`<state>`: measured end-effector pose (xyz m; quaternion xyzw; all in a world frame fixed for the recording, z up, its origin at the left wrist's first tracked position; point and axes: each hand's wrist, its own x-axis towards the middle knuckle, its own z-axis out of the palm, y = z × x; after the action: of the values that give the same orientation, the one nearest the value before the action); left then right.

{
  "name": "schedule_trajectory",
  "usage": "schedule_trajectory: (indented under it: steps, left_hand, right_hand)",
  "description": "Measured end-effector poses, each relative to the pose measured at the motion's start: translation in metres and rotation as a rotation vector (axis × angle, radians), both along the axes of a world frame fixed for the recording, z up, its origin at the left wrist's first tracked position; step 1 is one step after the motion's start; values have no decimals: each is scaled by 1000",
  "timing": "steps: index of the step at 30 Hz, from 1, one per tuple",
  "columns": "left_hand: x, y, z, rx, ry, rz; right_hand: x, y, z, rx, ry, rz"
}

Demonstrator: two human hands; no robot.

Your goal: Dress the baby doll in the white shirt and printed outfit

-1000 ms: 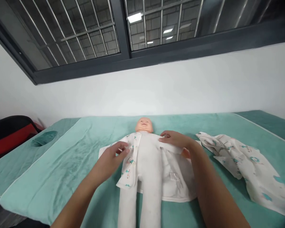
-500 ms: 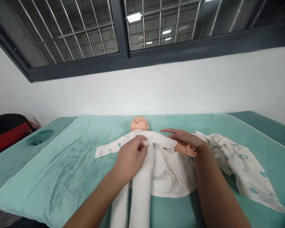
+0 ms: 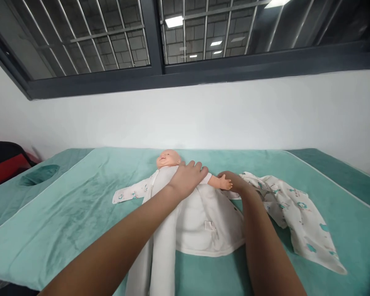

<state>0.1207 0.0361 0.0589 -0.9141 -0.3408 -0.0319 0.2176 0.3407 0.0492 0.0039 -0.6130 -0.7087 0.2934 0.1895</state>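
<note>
A baby doll [image 3: 168, 158] lies on its back, wearing a white garment whose printed sleeve [image 3: 132, 191] stretches out at left. My left hand [image 3: 189, 177] lies over the doll's shoulder and upper arm on the right side, fingers bent around it and thumb hidden. From under this hand the doll's bare forearm and hand [image 3: 223, 182] stick out of a short stretch of white sleeve. Right behind the doll's hand is my right hand [image 3: 236, 181], its fingers out of sight. Below, the white inside of the spread garment [image 3: 194, 230] shows, with a small label [image 3: 209, 225].
A white cloth with teal animal prints [image 3: 305, 222] lies crumpled at right. Everything rests on a green padded bed [image 3: 80, 230] with a round hole [image 3: 40, 175] at left. Behind stand a white wall [image 3: 203, 115] and a barred window. A red and black object [image 3: 6, 166] is at far left.
My left hand has moved up and right from the doll's chest onto its shoulder. My right hand's fingers, seen before, are now hidden behind the doll's hand. The view has shifted slightly right.
</note>
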Motion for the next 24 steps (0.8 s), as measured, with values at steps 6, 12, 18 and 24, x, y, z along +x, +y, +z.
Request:
schedule_trajectory:
  steps: [6, 12, 18, 24]
  left_hand:
    - [-10, 4, 4, 7, 58, 22]
    - [-26, 8, 18, 4, 150, 102]
    - [-13, 7, 7, -126, 89, 187]
    - [16, 1, -23, -252, -153, 217]
  right_hand:
    - [-10, -7, 1, -61, 187, 110]
    - [2, -11, 3, -32, 869, -119]
    - [-16, -11, 13, -90, 1288, -69]
    - [-51, -15, 26, -123, 1459, -14]
